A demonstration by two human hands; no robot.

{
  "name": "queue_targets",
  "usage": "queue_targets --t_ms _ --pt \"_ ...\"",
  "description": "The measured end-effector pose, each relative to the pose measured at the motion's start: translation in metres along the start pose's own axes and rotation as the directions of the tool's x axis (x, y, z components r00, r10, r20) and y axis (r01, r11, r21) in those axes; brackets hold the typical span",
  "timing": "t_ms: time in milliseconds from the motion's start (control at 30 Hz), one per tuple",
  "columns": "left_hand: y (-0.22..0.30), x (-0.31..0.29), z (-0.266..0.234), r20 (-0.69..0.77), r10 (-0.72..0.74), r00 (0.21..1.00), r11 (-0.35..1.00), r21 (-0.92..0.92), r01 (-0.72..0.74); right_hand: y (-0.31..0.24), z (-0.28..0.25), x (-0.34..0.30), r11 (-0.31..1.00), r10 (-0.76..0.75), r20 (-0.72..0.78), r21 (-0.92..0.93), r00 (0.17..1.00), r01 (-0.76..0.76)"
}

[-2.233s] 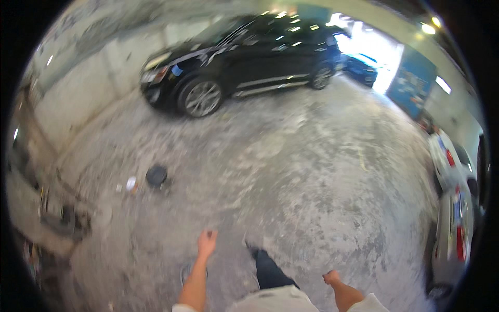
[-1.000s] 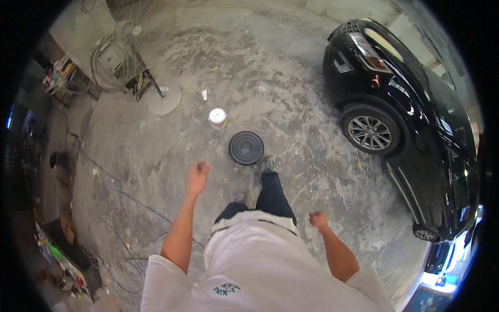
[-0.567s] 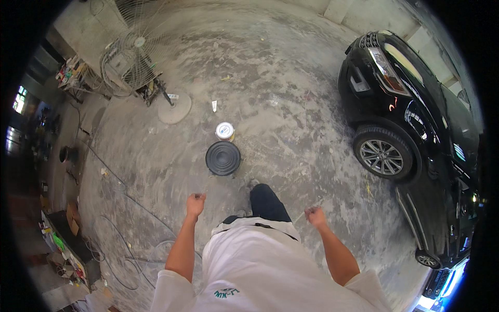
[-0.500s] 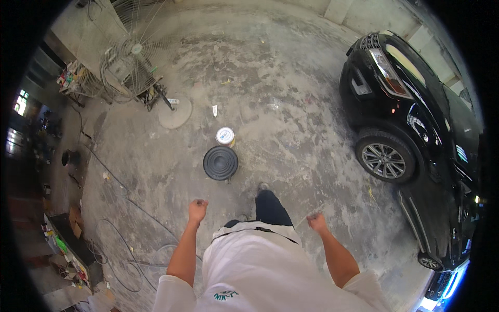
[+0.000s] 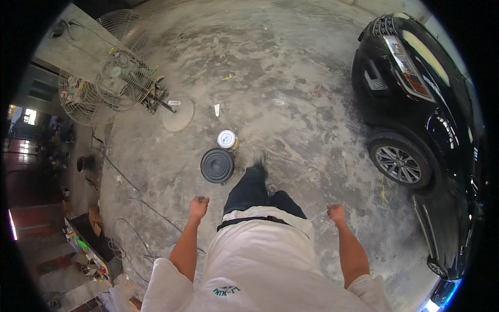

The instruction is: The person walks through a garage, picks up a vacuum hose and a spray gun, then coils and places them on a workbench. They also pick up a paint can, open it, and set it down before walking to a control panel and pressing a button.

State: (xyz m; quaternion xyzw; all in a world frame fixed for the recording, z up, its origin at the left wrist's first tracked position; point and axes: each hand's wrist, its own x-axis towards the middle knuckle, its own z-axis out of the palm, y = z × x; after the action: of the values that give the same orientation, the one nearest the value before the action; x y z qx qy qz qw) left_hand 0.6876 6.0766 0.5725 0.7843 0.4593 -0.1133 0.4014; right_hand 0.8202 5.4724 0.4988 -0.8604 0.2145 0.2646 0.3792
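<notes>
My left hand point(image 5: 199, 208) hangs over the concrete floor on the left of my body, its fingers curled closed; a small dark patch shows at the fingertips, too small to name. On the other side, my right hand point(image 5: 336, 213) is also curled, and whatever may be in it is hidden. Both hands are apart from everything around them. Nearest to the left hand is a round black ribbed item like a stool or bucket lid point(image 5: 217, 166), standing on the floor. Just beyond it is a small tub with a white lid point(image 5: 227, 139). One of my legs point(image 5: 247, 190) is stepping forward.
A black car point(image 5: 397, 104) stands at the right. At the far left, a large caged fan point(image 5: 117, 73) is on a round base point(image 5: 178, 115). A cable point(image 5: 145, 204) trails over the floor at the left, near a cluttered low bench point(image 5: 86, 249). A white tube point(image 5: 217, 110) lies ahead.
One leg has swung forward, its foot blurred beside the black round item. My right hand has moved right and slightly up. The fan and car appear shifted as my view turned.
</notes>
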Motion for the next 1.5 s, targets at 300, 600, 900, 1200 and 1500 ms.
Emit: queue_targets --t_ms 300,600,900,1200,1500 --pt "-0.027 0.041 0.000 -0.071 -0.197 0.978 0.980 -0.050 0.194 -0.021 0.023 0.074 0.996 0.001 0.084 0.086 0.996 -0.009" --pt "0.052 0.111 0.000 -0.196 0.021 0.980 0.992 -0.118 -0.045 -0.024 0.003 0.091 0.998 0.070 0.265 -0.019 0.962 -0.067" --pt "-0.039 0.153 -0.014 0.003 0.166 0.986 0.819 0.557 -0.139 -0.192 0.049 0.232 0.969 0.229 0.255 -0.149 0.940 -0.196" --pt "-0.030 0.289 -0.045 -0.194 -0.270 0.943 0.943 0.145 0.299 -0.543 0.154 0.284 0.734 -0.535 0.225 -0.354 0.814 0.580" --pt "0.111 0.344 -0.105 -0.319 -0.328 0.889 0.761 -0.647 0.048 -0.665 0.215 0.335 0.532 -0.461 0.473 -0.530 0.751 0.660"
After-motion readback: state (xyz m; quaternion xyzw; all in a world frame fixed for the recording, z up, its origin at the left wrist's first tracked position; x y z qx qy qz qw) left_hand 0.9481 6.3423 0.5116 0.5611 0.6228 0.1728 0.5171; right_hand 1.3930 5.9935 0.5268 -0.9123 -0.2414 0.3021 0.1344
